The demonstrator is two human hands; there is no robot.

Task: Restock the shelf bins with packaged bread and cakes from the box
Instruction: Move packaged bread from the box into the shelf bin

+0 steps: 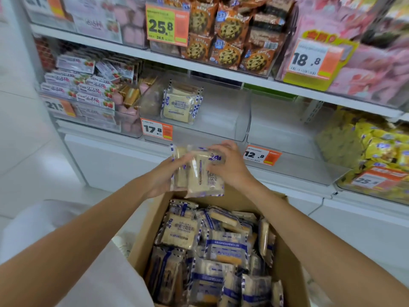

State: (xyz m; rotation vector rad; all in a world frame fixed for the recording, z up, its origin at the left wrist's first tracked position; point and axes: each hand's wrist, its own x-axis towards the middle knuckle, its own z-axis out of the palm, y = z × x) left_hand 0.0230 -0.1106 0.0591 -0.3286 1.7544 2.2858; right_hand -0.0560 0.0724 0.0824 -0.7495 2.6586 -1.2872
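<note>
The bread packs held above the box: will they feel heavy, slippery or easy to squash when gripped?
Probably light: the left hand and right hand hold several bread packs together. Likely slippery: the clear wrappers shine, and packs in the box lie jumbled over one another. Possibly easy to squash, as they look like soft sliced bread in thin film.

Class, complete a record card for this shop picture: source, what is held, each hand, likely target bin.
Source: cardboard box, full of bread packets
Held: bundle of bread packets, above the cardboard box
Left hand: grips the bundle's left side
Right hand: grips its right side
Likely target: clear bin tagged 17.8, few matching packets inside
</note>
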